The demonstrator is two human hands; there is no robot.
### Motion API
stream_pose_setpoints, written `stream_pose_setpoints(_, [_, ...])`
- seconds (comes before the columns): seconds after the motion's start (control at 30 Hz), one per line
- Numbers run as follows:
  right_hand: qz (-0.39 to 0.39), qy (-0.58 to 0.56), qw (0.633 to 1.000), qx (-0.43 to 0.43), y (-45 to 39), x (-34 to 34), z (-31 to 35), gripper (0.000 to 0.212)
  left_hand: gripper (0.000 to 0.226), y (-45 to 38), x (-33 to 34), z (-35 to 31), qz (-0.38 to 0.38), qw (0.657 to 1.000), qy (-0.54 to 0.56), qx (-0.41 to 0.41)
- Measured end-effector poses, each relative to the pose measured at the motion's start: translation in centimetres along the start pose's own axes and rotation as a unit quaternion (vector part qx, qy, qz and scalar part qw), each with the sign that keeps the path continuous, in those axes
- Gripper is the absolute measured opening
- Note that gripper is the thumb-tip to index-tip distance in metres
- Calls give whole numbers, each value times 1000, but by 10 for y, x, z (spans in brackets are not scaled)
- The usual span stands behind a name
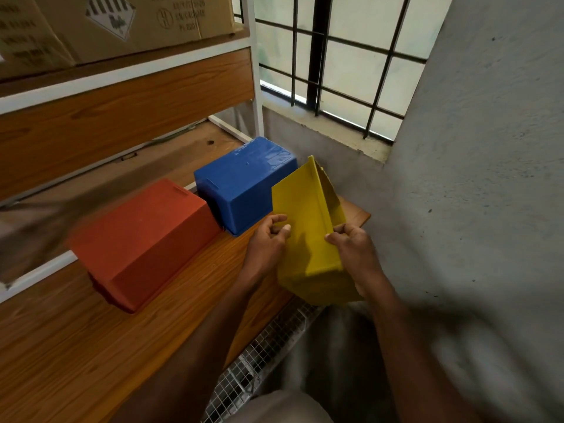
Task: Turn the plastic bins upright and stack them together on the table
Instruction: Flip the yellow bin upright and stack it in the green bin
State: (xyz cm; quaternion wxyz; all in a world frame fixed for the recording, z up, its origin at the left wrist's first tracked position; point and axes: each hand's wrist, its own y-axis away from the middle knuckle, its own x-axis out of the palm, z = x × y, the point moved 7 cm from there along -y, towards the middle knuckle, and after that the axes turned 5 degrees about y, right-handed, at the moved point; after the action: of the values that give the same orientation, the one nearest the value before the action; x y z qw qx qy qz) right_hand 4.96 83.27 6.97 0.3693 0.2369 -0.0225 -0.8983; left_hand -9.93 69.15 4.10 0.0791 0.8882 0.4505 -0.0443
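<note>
We turn the yellow bin (308, 236), both hands (268, 236) (351, 245) pinching its walls; the red bin (143, 239) and blue bin (241, 190) lie upside down, nothing stacked.

daylight enters through the barred window (341, 65) at upper centre; scene moderately dim, soft shadows. glare streaks on the blue bin (244, 184) top. motion blur across the left side and lower right; wide-angle bending at frame edges

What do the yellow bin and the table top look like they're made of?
Yellow bin: looks like thin moulded plastic, smooth, matte, uniform colour, held by left hand and right hand. Table: wood-grain surface, slight sheen; possibly laminate rather than solid wood.
</note>
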Motion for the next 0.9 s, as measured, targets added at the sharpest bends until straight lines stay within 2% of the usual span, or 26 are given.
stream_pose_setpoints(0.1, [26,19,999,-26,7,23,9,8,33,-1,1,1,5,1000,-2,0])
stream_pose_setpoints(0.27, [130,33,989,-59,14,58,16,31,39,2,-18,8,-32,999,5,-16])
stream_pose_setpoints(0.43, [55,148,983,-91,-22,36,4,29,41,3,-46,23,-64,995,50,-53])
stream_pose_setpoints(0.6, [-21,208,976,-60,-55,11,-19,38,23,6,-63,42,-94,991,46,-81])
stream_pose_setpoints(0.77, [16,161,986,31,-70,16,-46,51,12,9,-72,60,-103,989,25,-105])
stream_pose_setpoints(0.9, [33,137,989,50,-73,24,-55,41,15,11,-76,67,-97,988,22,-122])
